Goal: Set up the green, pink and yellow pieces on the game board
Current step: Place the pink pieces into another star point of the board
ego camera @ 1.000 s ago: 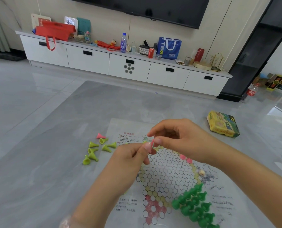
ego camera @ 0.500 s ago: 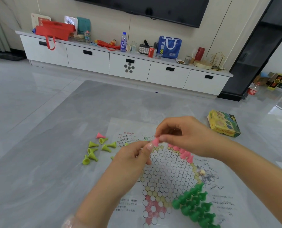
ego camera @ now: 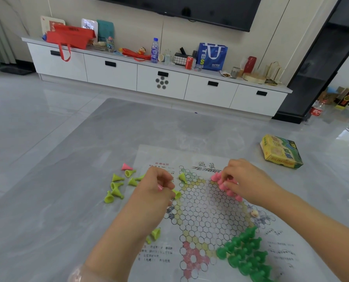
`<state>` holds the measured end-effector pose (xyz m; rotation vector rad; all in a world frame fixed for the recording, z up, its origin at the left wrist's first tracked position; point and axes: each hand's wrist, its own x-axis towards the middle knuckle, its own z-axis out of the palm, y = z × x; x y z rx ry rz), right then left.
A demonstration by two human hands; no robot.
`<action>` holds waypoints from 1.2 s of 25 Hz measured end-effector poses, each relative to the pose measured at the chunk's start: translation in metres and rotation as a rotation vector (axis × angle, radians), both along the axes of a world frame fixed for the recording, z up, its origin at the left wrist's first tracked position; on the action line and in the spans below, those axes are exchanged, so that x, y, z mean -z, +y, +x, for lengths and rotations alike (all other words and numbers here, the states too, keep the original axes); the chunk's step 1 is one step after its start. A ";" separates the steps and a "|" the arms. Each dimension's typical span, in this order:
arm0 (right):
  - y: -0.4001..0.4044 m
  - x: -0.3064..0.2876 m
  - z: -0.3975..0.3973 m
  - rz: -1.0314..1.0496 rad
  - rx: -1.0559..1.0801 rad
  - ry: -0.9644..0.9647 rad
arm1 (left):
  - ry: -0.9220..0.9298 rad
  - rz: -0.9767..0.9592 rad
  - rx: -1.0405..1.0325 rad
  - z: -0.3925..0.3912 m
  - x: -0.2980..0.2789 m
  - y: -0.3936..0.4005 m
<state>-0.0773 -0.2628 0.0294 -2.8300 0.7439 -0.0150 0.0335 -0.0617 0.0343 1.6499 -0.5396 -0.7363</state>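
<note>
A paper game board [ego camera: 206, 212] printed with a star of circles lies on the grey table. Several green pieces [ego camera: 244, 253] stand packed in its near right point. A cluster of pink pieces [ego camera: 228, 192] stands in the far right point. My right hand [ego camera: 246, 180] is over that cluster and pinches a pink piece [ego camera: 220, 181] at its far end. My left hand [ego camera: 155, 190] hovers at the board's left edge, fingers curled round something pink [ego camera: 159, 187]. Several yellow pieces [ego camera: 116, 188] lie tipped on the table to the left. One pink piece [ego camera: 126, 166] lies beside them.
Three more yellow pieces lie on the board: one at its far point [ego camera: 182, 177], one by my left hand [ego camera: 177, 193], one under my left forearm [ego camera: 156, 234]. A small beige object [ego camera: 255, 213] sits on the board's right. A yellow-green box [ego camera: 280, 151] lies far right.
My hands, which met over the board with a pink piece between them, have parted. The right hand carried the pink piece right and down to the pink cluster; the left drew back left.
</note>
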 end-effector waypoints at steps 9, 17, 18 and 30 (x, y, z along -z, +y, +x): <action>-0.005 0.013 0.001 -0.087 -0.011 -0.011 | -0.005 -0.041 -0.101 0.006 0.001 0.004; -0.014 0.024 0.002 -0.075 -0.013 0.013 | 0.038 -0.100 -0.288 0.018 0.004 0.009; -0.014 0.024 0.002 -0.084 -0.020 0.017 | 0.047 -0.113 -0.302 0.019 0.004 0.010; 0.074 -0.010 0.056 -0.056 -0.299 0.026 | 0.526 -0.417 -0.714 0.043 -0.002 0.027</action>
